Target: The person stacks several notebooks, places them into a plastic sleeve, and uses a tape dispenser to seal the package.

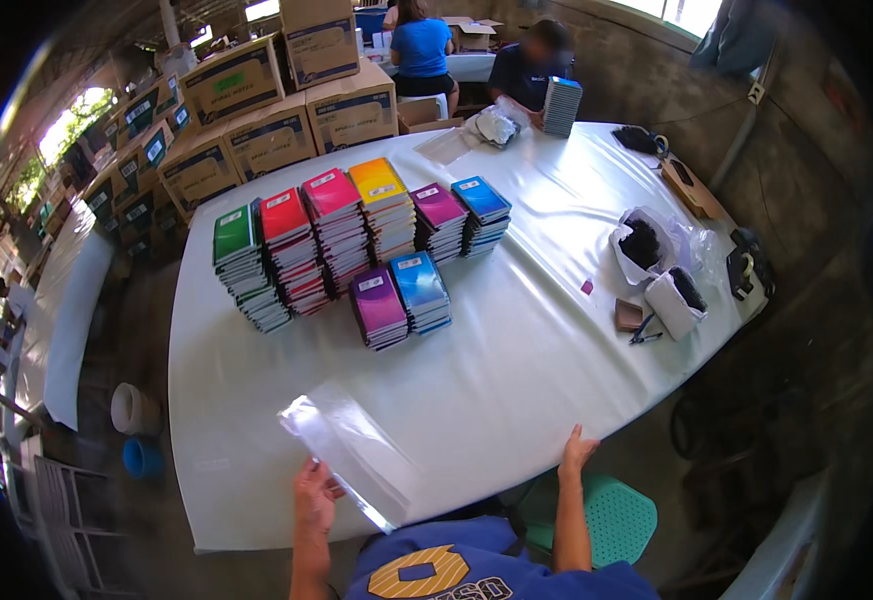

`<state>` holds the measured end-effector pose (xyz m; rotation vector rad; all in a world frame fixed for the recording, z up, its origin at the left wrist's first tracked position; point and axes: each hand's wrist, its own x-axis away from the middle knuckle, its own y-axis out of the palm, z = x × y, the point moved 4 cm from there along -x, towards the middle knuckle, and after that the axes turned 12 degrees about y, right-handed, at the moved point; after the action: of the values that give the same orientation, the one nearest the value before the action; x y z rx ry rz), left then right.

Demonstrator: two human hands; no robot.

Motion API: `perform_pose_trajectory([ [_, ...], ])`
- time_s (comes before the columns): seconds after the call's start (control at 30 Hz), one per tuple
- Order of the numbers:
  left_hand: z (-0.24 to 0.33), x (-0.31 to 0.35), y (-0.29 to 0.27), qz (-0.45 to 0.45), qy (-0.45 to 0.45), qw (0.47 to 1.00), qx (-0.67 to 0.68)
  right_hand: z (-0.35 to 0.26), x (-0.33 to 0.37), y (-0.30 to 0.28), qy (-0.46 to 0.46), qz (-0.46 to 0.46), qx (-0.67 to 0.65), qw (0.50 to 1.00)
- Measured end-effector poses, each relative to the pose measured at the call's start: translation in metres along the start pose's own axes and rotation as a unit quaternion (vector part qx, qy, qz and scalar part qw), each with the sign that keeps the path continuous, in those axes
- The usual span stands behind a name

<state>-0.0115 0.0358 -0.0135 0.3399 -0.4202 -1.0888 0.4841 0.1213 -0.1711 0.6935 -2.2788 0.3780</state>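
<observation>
Left hand (314, 497): fingers curled onto the near edge of a clear bag (348, 455), pinching it; bag lay flat on the white table (516, 360), slanting up and away from the grip toward the left, its far corner well beyond the fingertips. Right hand (575, 452): flat and spread at the table's near edge, fingers loose on the sheet, holding nothing; well apart from the bag, off to the right of it.

Beyond the left grip, further up the table: stacks (356, 235) of notebooks in a row, with green (234, 232), red (285, 213), pink (330, 191), yellow (377, 180), magenta (437, 204) and blue (480, 197) covers. Nearer than that row, two shorter piles side by side and touching: purple (376, 300) and light blue (418, 285). All well clear of both hands.

Far right of the right hand: white bags (656, 270) with dark contents, a small brown box (627, 315) just beside them, a tape dispenser (742, 268) near the table's edge. Below the right hand, beside the forearm: a green stool (606, 515).

At the far end of the table: a person (531, 70) in dark blue with a pile of books (561, 105). Behind, left: cartons (286, 110) piled high. On the floor, left of the left hand: a white bucket (134, 408) and a blue one (142, 457).
</observation>
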Motion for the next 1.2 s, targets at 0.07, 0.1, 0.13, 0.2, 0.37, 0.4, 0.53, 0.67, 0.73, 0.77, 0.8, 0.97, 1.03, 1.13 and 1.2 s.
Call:
perform_pose_trajectory([
  [0.07,-0.019,-0.004,0.022,-0.033,-0.046,0.998,-0.018,-0.007,0.049,0.013,-0.446,0.169,0.335,0.813],
  [0.1,-0.024,0.007,0.028,-0.014,-0.066,0.997,-0.037,0.007,0.082,0.022,-0.459,0.061,0.358,0.810],
  [0.13,-0.040,0.000,0.049,-0.039,-0.074,0.996,-0.032,-0.011,0.114,0.051,-0.500,-0.035,0.351,0.791],
  [0.2,-0.064,-0.008,0.078,-0.070,-0.087,0.993,-0.030,-0.012,0.168,0.091,-0.352,-0.356,0.316,0.806],
  [0.37,-0.093,-0.013,0.142,-0.115,-0.128,0.985,-0.019,-0.016,0.253,0.121,-0.422,-0.481,0.356,0.682],
  [0.4,-0.093,-0.014,0.148,-0.123,-0.142,0.982,-0.016,-0.019,0.253,0.122,-0.436,-0.443,0.400,0.674],
  [0.53,-0.098,-0.017,0.175,-0.126,-0.161,0.979,-0.009,-0.031,0.232,0.127,-0.417,-0.453,0.406,0.675],
  [0.67,-0.104,-0.018,0.193,-0.088,-0.195,0.976,0.032,-0.044,0.219,0.131,-0.355,-0.473,0.408,0.696],
  [0.73,-0.111,-0.019,0.197,-0.096,-0.184,0.978,0.016,-0.052,0.209,0.133,-0.265,-0.501,0.403,0.718],
  [0.77,-0.120,-0.022,0.194,-0.103,-0.166,0.980,-0.048,-0.054,0.205,0.134,-0.301,-0.520,0.410,0.687],
  [0.8,-0.125,-0.024,0.200,-0.110,-0.153,0.976,-0.109,-0.054,0.197,0.133,-0.334,-0.532,0.419,0.655],
  [0.97,-0.128,-0.026,0.232,-0.111,-0.145,0.979,-0.086,-0.067,0.174,0.130,-0.175,-0.590,0.382,0.689],
  [1.03,-0.126,-0.029,0.237,-0.114,-0.131,0.980,-0.095,-0.076,0.170,0.132,-0.086,-0.612,0.378,0.689],
  [1.13,-0.126,-0.033,0.244,-0.136,-0.139,0.975,-0.104,-0.081,0.162,0.137,-0.058,-0.641,0.377,0.666],
  [1.2,-0.125,-0.035,0.251,-0.137,-0.133,0.975,-0.110,-0.090,0.161,0.139,-0.064,-0.651,0.368,0.661],
])
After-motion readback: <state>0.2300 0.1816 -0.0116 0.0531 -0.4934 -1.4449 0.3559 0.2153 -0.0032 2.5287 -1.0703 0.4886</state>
